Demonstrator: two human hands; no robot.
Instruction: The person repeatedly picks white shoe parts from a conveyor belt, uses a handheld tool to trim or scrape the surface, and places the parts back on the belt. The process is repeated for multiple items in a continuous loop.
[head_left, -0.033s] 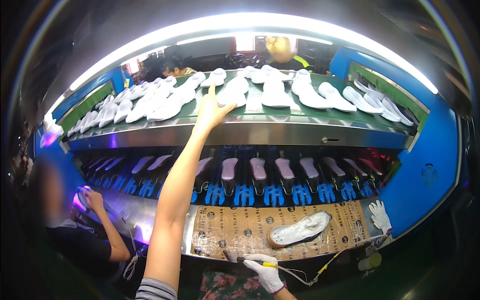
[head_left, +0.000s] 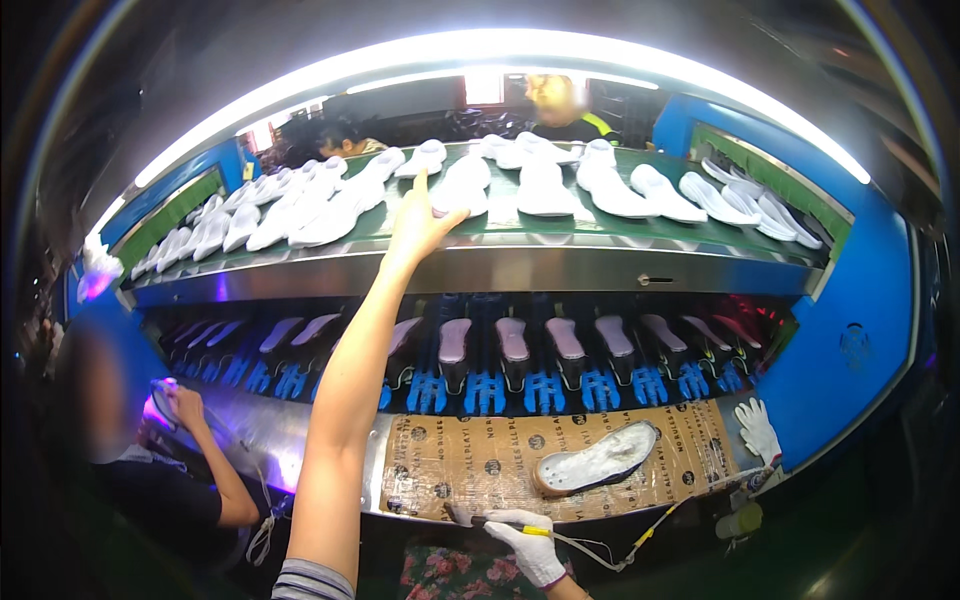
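Observation:
My bare left hand (head_left: 425, 225) reaches up to the upper green conveyor belt. Its thumb and index finger are spread, at the front edge of a white shoe sole (head_left: 463, 188) and beside a smaller-looking sole (head_left: 425, 158) behind it. Whether the fingers touch either one I cannot tell. Low in the picture, my right hand (head_left: 530, 545) in a white knit glove is closed round a dark-handled brush (head_left: 490, 520) with a yellow band and a thin tube trailing right. A shoe sole (head_left: 597, 458), pale inside, lies on the brown printed covering (head_left: 450, 465) of the work ledge.
Several white soles (head_left: 330, 205) line the belt. Below, a lower level carries several shoe lasts (head_left: 512, 340) on blue holders (head_left: 543, 392). A loose white glove (head_left: 758, 432) lies at right by the blue machine wall (head_left: 860, 300). A co-worker's hand (head_left: 185, 408) is at left; two people stand beyond.

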